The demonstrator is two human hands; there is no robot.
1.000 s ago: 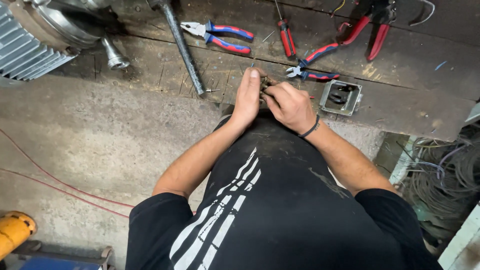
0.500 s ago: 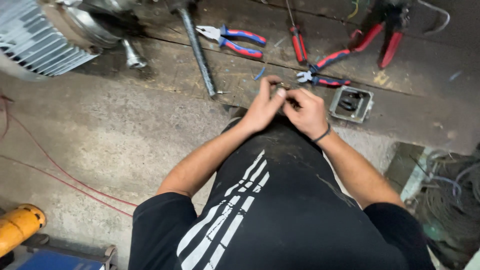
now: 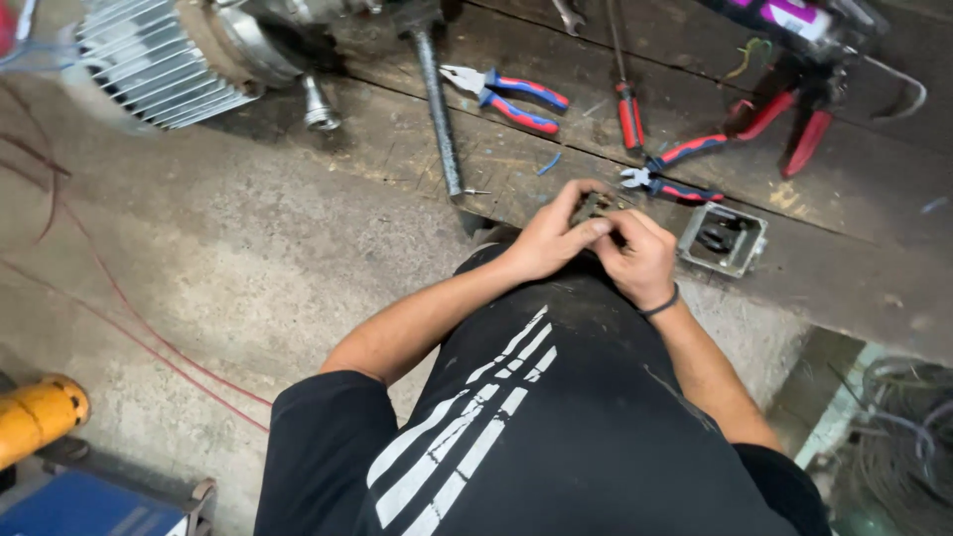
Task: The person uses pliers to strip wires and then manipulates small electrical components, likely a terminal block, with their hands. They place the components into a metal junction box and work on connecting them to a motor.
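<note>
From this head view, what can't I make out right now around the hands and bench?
- Small part between left hand and right hand: fingers cover most of it; kind unclear.
- Each hand's grip on it: hidden by overlapping fingers.
- Finned motor: cut off by top edge.
- Metal box: contents too small and dark.
- Yellow tool: cut off by left edge.

Soft, even daylight fills the scene, moderately bright, with no harsh glare. The concrete floor looks pale, while the wooden bench is darker and dull. Faint shadows sit under the tools. Edges bend slightly from the wide lens; corners are softly blurred.
</note>
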